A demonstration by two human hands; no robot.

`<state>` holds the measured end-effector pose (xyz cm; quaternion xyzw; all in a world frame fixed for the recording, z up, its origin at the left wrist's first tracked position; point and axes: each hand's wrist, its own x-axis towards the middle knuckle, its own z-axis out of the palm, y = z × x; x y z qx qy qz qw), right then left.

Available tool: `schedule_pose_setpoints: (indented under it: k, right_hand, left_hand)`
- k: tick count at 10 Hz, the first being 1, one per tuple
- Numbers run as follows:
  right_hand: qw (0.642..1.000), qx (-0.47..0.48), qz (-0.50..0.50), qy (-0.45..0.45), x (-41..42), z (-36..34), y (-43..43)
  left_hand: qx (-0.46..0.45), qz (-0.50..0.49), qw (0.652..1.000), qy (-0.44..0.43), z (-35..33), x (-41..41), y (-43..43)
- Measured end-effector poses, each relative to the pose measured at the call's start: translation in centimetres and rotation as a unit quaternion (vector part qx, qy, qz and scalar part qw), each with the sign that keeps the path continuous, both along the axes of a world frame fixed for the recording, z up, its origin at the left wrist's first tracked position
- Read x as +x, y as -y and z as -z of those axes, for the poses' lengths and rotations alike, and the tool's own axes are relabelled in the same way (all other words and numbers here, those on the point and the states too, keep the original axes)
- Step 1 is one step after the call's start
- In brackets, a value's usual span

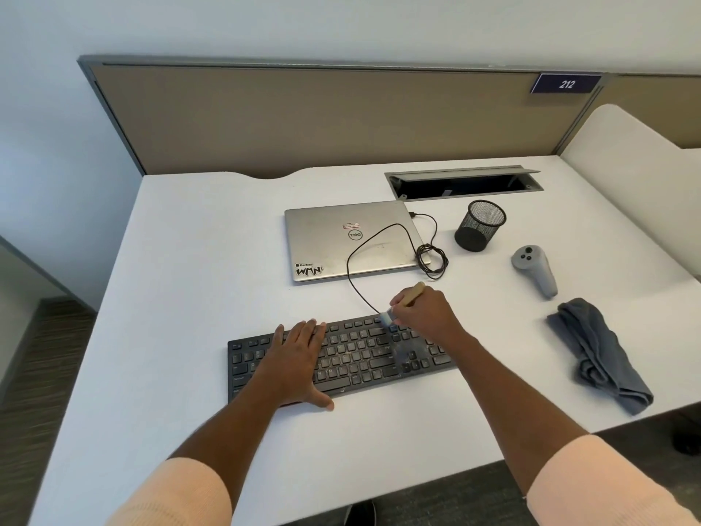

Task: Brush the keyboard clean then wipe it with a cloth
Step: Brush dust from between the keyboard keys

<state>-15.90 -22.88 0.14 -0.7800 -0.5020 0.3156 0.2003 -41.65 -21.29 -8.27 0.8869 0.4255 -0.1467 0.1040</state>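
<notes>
Black keyboard (352,354) on a desk (189,260), a left hand (299,358) pressed flat on its left keys. The right hand (425,313) grips a brush (386,318) at the keyboard's far edge. Brushing looks underway, with wiping still to do. The cloth (599,354) lies untouched, right of the keyboard.

Probably office cubicle: numbered partition (303,115), laptop (322,241).

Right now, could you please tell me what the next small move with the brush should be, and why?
Probably a short stroke toward the near edge: the right hand grips the brush, bristles at the far row of the keyboard, the left hand lies flat on its left keys, pale specks dot the keys, and the grey cloth lies untouched.
</notes>
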Motion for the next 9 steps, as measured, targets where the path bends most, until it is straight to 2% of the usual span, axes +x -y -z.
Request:
schedule_pose_setpoints:
  k: [3, 5, 6, 7, 8, 9]
  right_hand:
    - [0.988, -0.049, -0.075, 0.125, -1.4, 1.4, -0.2]
    - [0.999, -0.012, -0.019, 0.046, -1.5, 0.4, -0.4]
    - [0.99, -0.061, -0.105, 0.072, -2.5, 1.0, 0.1]
    - [0.991, -0.06, -0.11, 0.048, -3.0, 1.2, 0.1]
    - [0.997, -0.026, -0.058, 0.037, -2.6, 0.9, 0.0]
    - [0.996, -0.045, -0.062, 0.05, -2.4, 1.1, 0.1]
  left_hand:
    - [-0.012, -0.009, 1.0, 0.004, -0.1, 0.1, 0.2]
    - [-0.014, -0.011, 1.0, 0.006, 0.0, 0.1, 0.2]
    - [-0.012, -0.011, 1.0, 0.006, 0.0, 0.1, 0.1]
    - [-0.011, -0.011, 1.0, 0.009, 0.1, 0.0, 0.1]
    - [-0.01, -0.011, 1.0, 0.011, 0.2, 0.0, 0.2]
    - [-0.009, -0.011, 1.0, 0.011, 0.1, 0.0, 0.2]
